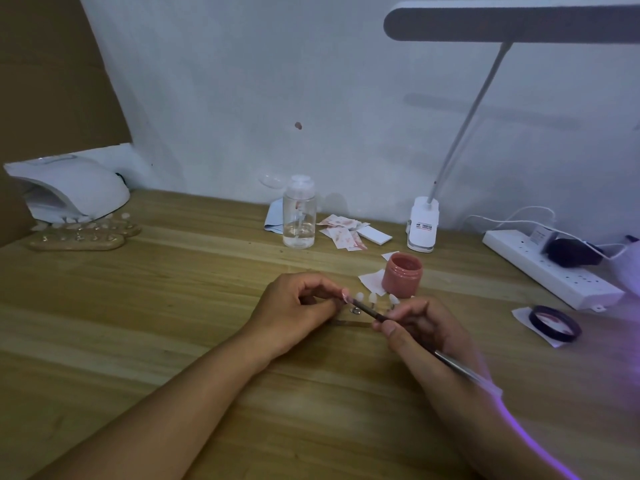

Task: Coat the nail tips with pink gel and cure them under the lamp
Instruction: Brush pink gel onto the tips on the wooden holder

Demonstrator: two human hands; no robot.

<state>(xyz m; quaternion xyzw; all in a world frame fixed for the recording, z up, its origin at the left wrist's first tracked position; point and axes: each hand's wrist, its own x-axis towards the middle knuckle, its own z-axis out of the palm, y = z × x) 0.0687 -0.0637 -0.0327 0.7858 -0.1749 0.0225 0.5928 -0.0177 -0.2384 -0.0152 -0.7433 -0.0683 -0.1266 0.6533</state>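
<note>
Left grip [294, 303] pinches the nail tip [345, 294] steady; right grip [415, 327], pinching the brush [367, 311], should stroke thinly, evenly

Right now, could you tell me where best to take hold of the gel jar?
I'd grip its side wall below the threaded neck, from the right: the jar stands upright with its mouth open, so a top grip would likely touch gel, and the nail tips stand close in front.
</note>
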